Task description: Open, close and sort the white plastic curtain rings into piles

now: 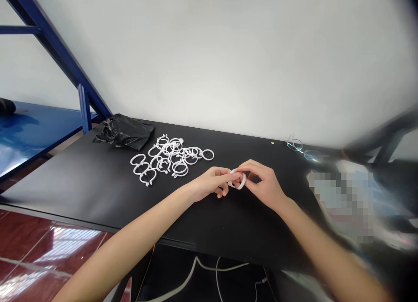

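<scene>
Over the front middle of the black table, my left hand (212, 182) and my right hand (264, 183) meet with the fingertips nearly touching. White plastic curtain rings (242, 182) are pinched between them; at least two loops show, partly covered by my fingers. My left thumb and fingers close on the left side of the rings, and my right thumb and forefinger grip the right side. Left of my hands lies a loose pile of white curtain rings (180, 168), several of them with their knobbed ends apart.
A crumpled black plastic bag (127, 132) lies behind the pile, near a blue metal frame (62, 49). Eyeglasses (295, 145) rest at the back right, beside a blurred plastic package (342, 206). A white wall rises behind the table (98, 180); cables (192, 271) hang below its front edge.
</scene>
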{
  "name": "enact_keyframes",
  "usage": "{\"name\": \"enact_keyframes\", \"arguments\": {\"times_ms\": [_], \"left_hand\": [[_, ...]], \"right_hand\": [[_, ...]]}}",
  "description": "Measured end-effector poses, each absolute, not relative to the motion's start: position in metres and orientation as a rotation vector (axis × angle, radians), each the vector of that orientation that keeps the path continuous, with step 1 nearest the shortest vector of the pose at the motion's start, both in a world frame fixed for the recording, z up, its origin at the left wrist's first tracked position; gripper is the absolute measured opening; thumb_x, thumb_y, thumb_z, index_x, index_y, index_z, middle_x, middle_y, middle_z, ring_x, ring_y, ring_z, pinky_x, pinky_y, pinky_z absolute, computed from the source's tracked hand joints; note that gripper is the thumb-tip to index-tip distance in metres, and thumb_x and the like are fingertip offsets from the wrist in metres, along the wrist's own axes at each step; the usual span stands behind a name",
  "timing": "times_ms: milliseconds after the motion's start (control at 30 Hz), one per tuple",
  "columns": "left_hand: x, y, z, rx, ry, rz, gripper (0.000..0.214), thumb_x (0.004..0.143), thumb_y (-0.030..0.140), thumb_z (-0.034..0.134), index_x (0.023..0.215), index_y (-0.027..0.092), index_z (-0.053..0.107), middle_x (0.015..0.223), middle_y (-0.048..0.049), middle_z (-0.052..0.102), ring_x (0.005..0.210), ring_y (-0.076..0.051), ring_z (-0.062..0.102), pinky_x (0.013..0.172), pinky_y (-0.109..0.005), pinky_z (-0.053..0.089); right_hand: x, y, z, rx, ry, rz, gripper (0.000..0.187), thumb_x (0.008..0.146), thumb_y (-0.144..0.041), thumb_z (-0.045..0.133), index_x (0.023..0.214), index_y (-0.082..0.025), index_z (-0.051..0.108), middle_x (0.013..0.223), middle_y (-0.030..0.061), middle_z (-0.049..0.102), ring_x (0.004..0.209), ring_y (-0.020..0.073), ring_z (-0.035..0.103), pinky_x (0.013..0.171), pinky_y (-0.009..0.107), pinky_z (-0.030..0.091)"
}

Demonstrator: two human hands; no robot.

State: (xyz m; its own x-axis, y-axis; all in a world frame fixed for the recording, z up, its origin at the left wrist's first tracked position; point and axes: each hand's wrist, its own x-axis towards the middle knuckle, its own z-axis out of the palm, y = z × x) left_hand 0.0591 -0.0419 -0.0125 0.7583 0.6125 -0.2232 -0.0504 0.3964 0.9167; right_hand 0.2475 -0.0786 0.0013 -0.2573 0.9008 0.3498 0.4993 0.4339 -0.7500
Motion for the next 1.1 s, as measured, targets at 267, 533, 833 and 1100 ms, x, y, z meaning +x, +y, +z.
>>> {"name": "enact_keyframes", "arguments": {"times_ms": [267, 533, 833, 1100], "left_hand": [[0.062, -0.045, -0.013, 1.024, 0.607, 0.422, 0.042, 0.081, 0.052, 0.067, 0.099, 0.014, 0.071, 0.102, -0.0111, 0.07, 0.058, -0.006, 0.059, 0.047, -0.016, 0.046], [0.062, -0.048, -0.01, 1.071, 0.608, 0.384, 0.04, 0.076, 0.043, 0.075, 0.104, 0.016, 0.069, 0.108, -0.0106, 0.069, 0.073, -0.012, 0.067, 0.05, -0.016, 0.048], [0.064, -0.045, -0.017, 1.013, 0.659, 0.57, 0.032, 0.076, 0.04, 0.075, 0.093, 0.014, 0.07, 0.087, -0.0027, 0.06, 0.061, -0.004, 0.052, 0.047, -0.014, 0.045], [0.062, -0.048, -0.008, 1.052, 0.449, 0.553, 0.027, 0.084, 0.038, 0.066, 0.08, 0.011, 0.065, 0.082, -0.0059, 0.061, 0.068, -0.011, 0.059, 0.051, -0.019, 0.052]], "right_hand": [[0.252, -0.079, -0.006, -1.197, -1.408, 1.049, 0.026, 0.069, -0.033, 0.081, 0.087, -0.019, 0.069, 0.079, 0.0022, 0.062, 0.06, 0.0111, 0.052, 0.05, 0.025, 0.051], [0.248, -0.084, -0.01, -1.08, -1.304, 1.151, 0.017, 0.074, -0.023, 0.079, 0.088, -0.02, 0.07, 0.083, 0.004, 0.068, 0.077, 0.0158, 0.066, 0.069, 0.028, 0.058], [0.242, -0.088, -0.017, -0.998, -1.414, 0.848, 0.006, 0.079, -0.018, 0.073, 0.083, -0.02, 0.069, 0.087, 0.004, 0.065, 0.084, 0.0177, 0.064, 0.079, 0.033, 0.056], [0.241, -0.087, -0.012, -1.217, -1.175, 1.484, 0.023, 0.082, -0.039, 0.069, 0.08, -0.017, 0.064, 0.071, 0.0009, 0.065, 0.062, 0.0127, 0.062, 0.057, 0.025, 0.05]]}}
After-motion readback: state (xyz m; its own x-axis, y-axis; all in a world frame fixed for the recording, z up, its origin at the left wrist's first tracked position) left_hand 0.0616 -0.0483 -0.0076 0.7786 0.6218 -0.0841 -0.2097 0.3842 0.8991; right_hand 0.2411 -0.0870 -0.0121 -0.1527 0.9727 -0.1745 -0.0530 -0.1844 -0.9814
